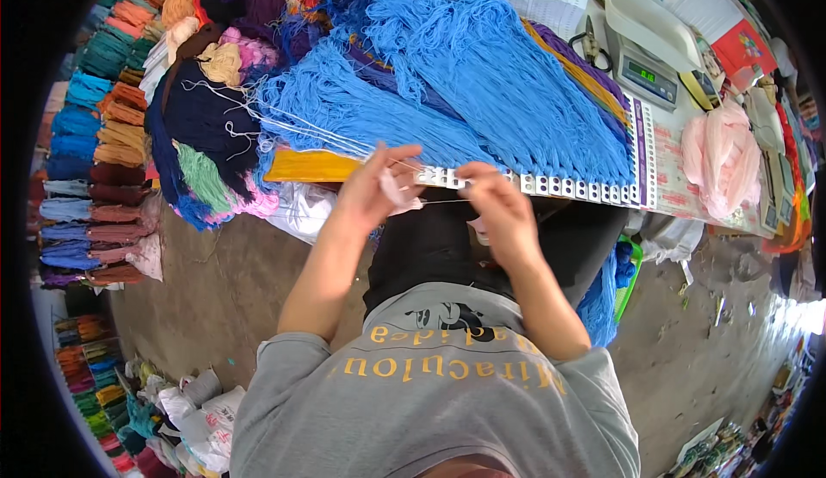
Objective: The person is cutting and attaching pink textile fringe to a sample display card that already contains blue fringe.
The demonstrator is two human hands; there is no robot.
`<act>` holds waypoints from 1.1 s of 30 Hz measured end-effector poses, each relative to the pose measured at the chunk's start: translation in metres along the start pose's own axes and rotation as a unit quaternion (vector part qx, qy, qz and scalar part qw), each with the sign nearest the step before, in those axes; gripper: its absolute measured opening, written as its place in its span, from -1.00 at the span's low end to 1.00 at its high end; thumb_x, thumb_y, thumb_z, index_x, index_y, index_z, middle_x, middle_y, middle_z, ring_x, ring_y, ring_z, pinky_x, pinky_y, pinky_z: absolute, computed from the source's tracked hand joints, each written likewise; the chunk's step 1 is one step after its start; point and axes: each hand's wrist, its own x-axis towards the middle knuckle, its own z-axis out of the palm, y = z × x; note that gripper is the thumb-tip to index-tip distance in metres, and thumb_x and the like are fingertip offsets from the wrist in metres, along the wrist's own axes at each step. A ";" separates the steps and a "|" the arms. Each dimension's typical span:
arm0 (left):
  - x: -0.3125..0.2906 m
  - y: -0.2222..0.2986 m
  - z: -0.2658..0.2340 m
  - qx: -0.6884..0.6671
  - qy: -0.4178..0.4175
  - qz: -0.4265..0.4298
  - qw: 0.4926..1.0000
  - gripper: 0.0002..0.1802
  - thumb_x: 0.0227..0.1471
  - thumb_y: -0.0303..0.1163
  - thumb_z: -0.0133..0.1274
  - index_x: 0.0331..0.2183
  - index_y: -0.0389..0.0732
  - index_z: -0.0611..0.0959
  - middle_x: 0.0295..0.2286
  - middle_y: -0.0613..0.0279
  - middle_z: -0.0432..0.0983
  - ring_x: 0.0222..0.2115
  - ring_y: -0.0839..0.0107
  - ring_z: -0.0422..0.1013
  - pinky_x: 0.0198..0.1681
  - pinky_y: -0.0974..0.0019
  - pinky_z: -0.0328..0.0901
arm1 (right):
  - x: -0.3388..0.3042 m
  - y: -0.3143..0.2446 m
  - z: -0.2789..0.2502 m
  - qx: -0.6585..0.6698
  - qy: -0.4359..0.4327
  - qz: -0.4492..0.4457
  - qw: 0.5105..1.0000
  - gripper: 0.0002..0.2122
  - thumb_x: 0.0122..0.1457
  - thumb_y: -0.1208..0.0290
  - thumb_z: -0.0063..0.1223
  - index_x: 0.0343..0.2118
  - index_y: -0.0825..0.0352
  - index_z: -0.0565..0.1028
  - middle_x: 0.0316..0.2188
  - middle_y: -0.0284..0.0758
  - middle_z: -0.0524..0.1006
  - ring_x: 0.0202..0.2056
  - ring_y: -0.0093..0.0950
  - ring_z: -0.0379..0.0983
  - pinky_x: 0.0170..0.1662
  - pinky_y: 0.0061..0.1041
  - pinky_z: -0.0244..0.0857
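Note:
Over the table's near edge, my left hand (366,192) is closed round white thread (331,140), whose strands trail left to the dark yarn. Something pale pink (400,190) wraps or hangs by its fingers; what it is I cannot make out. To its right, my right hand (503,211) pinches, fingertips together, at a thin strand that spans the gap between both hands. Just beyond lie long bundles of blue embroidery thread (542,104), their near ends along a white card strip with punched holes (594,191). A yellow-orange bundle (311,166) lies beside my left hand.
Navy yarn (202,104) and a green skein (203,178) heap at the table's left. On the right stand a digital scale (647,78), black scissors (591,46) and a pale pink skein (723,155). A green basket (632,280) with blue yarn sits below. Shelved skeins (82,168) line the left.

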 end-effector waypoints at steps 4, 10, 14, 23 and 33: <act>-0.021 0.057 -0.088 -0.035 0.164 0.032 0.985 -0.49 0.08 0.08 -0.13 -0.46 -0.23 0.51 -0.80 0.49 0.09 -0.84 0.67 -0.05 -0.79 0.53 -0.12 | -0.025 -0.076 -0.092 0.350 0.071 -0.145 0.923 -0.88 0.09 0.40 0.01 -0.41 0.33 0.36 -0.49 -0.38 0.39 -0.44 -0.61 0.27 -0.33 -0.60 0.22; -0.068 0.112 -0.101 -0.098 -0.114 0.269 0.951 -0.52 0.15 -0.21 -0.14 0.03 -0.27 0.32 -0.54 0.39 0.32 -0.74 0.70 0.13 -0.68 0.59 0.07 | -0.071 -0.148 -0.163 -0.118 0.526 -0.292 0.790 -0.86 0.15 0.35 -0.02 -0.39 0.33 0.40 -0.56 -0.46 0.33 -0.59 -0.71 0.13 -0.57 -0.71 0.01; -0.026 0.030 -0.023 0.090 0.018 0.044 0.995 -0.48 0.10 -0.10 -0.11 -0.01 -0.25 0.40 -0.09 0.16 0.41 -0.47 0.47 0.43 -0.56 0.52 0.27 | -0.012 -0.078 -0.057 -0.374 0.257 -0.051 0.890 -0.84 0.08 0.48 -0.02 -0.27 0.38 0.42 -0.49 -0.34 0.49 -0.43 -0.61 0.42 -0.32 -0.64 0.28; 0.016 -0.025 0.004 0.164 -0.007 -0.126 0.978 -0.46 0.11 -0.01 -0.13 -0.03 -0.23 0.41 -0.16 0.27 0.40 -0.37 0.44 0.44 -0.48 0.42 0.31 | 0.040 0.041 -0.025 -0.418 0.059 0.116 0.899 -0.83 0.05 0.33 -0.01 -0.43 0.29 0.54 -0.61 -0.32 0.53 -0.53 -0.43 0.48 -0.42 -0.48 0.31; 0.046 -0.026 0.009 0.384 0.006 -0.078 0.920 -0.81 -0.02 -0.38 -0.03 -0.38 -0.26 0.60 -0.50 0.25 0.56 -0.77 0.64 0.27 -0.78 0.60 -0.03 | 0.050 0.041 -0.020 -0.462 0.082 0.142 0.872 -0.80 -0.05 0.23 0.02 -0.45 0.22 0.56 -0.57 -0.37 0.56 -0.49 -0.39 0.50 -0.40 -0.44 0.31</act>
